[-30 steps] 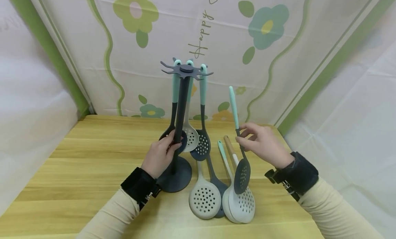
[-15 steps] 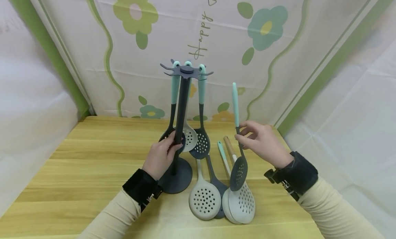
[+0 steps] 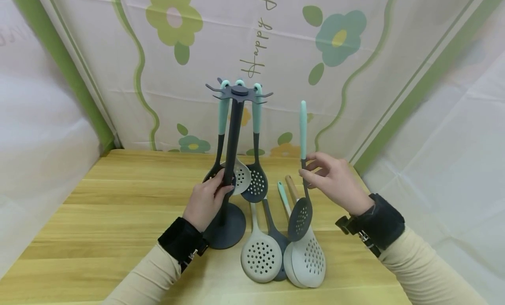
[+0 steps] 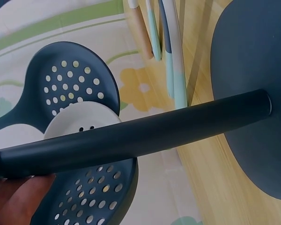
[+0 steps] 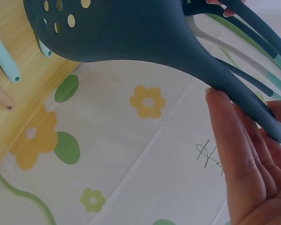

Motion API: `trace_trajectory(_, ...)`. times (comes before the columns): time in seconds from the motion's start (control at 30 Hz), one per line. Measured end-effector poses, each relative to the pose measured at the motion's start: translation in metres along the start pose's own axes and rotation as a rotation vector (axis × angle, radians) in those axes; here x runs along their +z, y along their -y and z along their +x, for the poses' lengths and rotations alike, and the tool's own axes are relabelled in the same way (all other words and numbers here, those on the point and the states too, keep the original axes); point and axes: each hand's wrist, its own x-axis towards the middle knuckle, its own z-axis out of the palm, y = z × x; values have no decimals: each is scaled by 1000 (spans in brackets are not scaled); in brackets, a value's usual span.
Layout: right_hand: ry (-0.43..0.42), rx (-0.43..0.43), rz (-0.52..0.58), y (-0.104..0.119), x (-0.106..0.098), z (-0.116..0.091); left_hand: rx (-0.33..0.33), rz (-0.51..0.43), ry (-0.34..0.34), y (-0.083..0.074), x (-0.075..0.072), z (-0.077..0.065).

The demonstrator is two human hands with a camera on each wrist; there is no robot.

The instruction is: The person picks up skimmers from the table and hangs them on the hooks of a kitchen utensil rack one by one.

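Around the pole of a dark blue-grey utensil stand [image 3: 235,138], my left hand [image 3: 206,202] curls its fingers. Three perforated utensils hang from the stand's hooks by mint handles: a dark skimmer [image 3: 254,186] on the right, a pale one [image 3: 242,175] behind the pole, and another dark one [image 4: 91,197] partly behind it. To the right of the stand, my right hand [image 3: 335,178] pinches the dark neck of another skimmer [image 3: 300,219], mint handle up and perforated head down. This head is above the utensils on the table and apart from the stand.
On the wooden table [image 3: 118,200] lie a pale grey skimmer [image 3: 261,257], a dark utensil [image 3: 276,235] partly under it, and a pale perforated utensil [image 3: 311,263] overlapping another pale head [image 3: 291,263]. A flower-printed cloth [image 3: 221,29] stands behind the table.
The skimmer in my right hand has turned more upright: its handle end has moved up and right, its head up and left. My left hand still holds the pole.
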Motion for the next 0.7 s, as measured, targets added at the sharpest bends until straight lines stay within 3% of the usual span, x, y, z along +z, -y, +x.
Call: trace_trajectory(0.7,-12,-33,22,7,0,11,-33,-6,-22,-5,4,-1)
